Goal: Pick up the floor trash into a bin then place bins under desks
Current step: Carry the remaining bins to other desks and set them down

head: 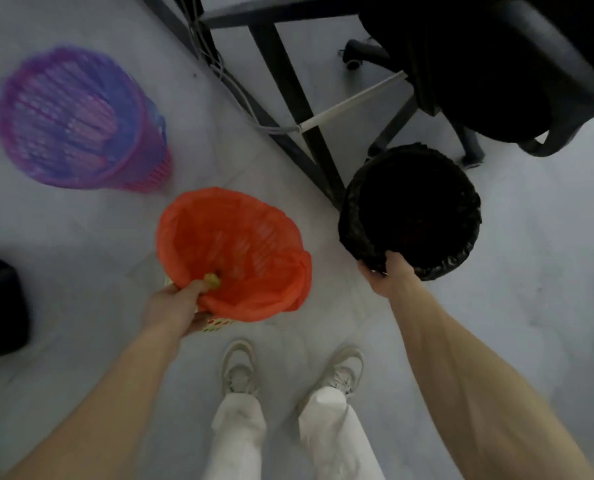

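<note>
Your left hand [176, 301] is clamped on the rim of the orange-lined bin [233, 254], arm outstretched, while your right hand [387, 275] grips the black-lined bin [413, 213].

Thin glossy orange plastic liner [233, 254]; crinkled shiny black liner [409, 216]; purple plastic lattice bin [77, 123] upper left; smooth matt floor [531, 254].

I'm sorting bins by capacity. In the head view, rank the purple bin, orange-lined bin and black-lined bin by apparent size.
1. Purple bin, largest-looking.
2. Orange-lined bin and black-lined bin, look about equal, so unranked.
Both are held up nearer the camera, so true sizes stay unsure.
</note>
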Motion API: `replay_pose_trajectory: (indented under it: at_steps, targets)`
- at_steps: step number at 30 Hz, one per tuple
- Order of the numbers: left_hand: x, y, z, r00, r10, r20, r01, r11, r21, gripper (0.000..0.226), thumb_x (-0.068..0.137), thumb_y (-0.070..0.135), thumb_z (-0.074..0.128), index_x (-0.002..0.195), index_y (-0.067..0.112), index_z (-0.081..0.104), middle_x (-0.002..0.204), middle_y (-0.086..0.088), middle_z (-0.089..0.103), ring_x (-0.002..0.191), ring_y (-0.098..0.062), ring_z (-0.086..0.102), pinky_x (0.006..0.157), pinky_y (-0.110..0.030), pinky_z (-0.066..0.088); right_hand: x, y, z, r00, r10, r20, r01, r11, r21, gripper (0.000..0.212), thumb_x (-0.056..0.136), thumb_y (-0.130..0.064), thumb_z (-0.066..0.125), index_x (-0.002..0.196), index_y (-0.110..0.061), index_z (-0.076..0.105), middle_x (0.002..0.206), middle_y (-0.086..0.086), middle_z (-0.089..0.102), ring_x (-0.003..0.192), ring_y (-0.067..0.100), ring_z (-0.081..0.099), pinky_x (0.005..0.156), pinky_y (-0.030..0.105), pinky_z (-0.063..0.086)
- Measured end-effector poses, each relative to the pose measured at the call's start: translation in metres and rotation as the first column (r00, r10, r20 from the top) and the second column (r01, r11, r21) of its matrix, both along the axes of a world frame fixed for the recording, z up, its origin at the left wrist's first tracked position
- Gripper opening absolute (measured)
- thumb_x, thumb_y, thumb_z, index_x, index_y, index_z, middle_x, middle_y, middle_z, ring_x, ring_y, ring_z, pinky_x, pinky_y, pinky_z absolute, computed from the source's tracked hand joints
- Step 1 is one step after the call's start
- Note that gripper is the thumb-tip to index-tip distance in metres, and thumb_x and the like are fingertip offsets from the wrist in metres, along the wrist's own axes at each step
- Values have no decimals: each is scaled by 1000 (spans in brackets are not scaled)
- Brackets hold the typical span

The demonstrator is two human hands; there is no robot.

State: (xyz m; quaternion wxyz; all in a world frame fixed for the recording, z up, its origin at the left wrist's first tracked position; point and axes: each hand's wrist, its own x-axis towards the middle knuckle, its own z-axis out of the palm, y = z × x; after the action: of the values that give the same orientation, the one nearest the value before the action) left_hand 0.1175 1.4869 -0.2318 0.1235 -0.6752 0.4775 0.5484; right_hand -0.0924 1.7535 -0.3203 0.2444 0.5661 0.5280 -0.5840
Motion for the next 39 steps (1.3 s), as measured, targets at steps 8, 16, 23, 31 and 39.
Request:
replay_pose_trajectory:
  at_steps: [8, 16, 23, 31, 39]
  targets:
    - [6, 26, 126, 986, -152, 68, 149, 988, 43, 20, 79, 29, 73, 88, 13, 67, 69, -10, 74, 65, -32, 74, 78, -46, 61, 48, 8, 160, 969, 200, 146, -185, 977, -108, 67, 95, -25, 60, 151, -6, 28, 154, 19, 29, 105, 35, 64, 49, 34, 56]
    - [-17, 64, 258, 910, -406, -82, 410, 911, 49, 47, 50, 45, 65, 85, 13, 65, 80, -13, 73, 73, -31, 74, 71, -51, 62, 101, 70, 441, 931, 366, 2, -363, 924, -119, 51, 97, -29, 58, 141, -7, 43, 141, 12, 47, 90, 26, 69, 67, 39, 57]
    - [-53, 166, 449, 778, -541, -320, 593, 801, 87, 17, 82, 24, 66, 95, 14, 64, 92, -9, 70, 74, -27, 72, 47, -27, 57, 154, 144, 564, 748, 650, -132, -591, 743, 313, 52, 90, -51, 62, 128, -17, 52, 122, 3, 62, 102, 21, 66, 82, 42, 57]
    - [-115, 261, 500, 592, -692, -413, 777, 626, 66, 14, 81, 18, 67, 93, 11, 68, 87, -12, 73, 81, -31, 73, 69, -36, 59, 175, 240, 586, 852, 363, -378, -211, 897, 387, 80, 81, -62, 65, 144, -25, 33, 131, 1, 56, 90, 26, 73, 64, 41, 63]
    - [-196, 407, 540, 469, -742, -478, 821, 566, -73, 12, 79, 23, 67, 87, 14, 64, 78, -5, 72, 72, -23, 74, 65, -31, 58, 110, 354, 613, 830, 139, -540, -8, 971, 239, 55, 93, -38, 65, 134, -26, 31, 118, 8, 58, 68, 30, 75, 61, 43, 62]
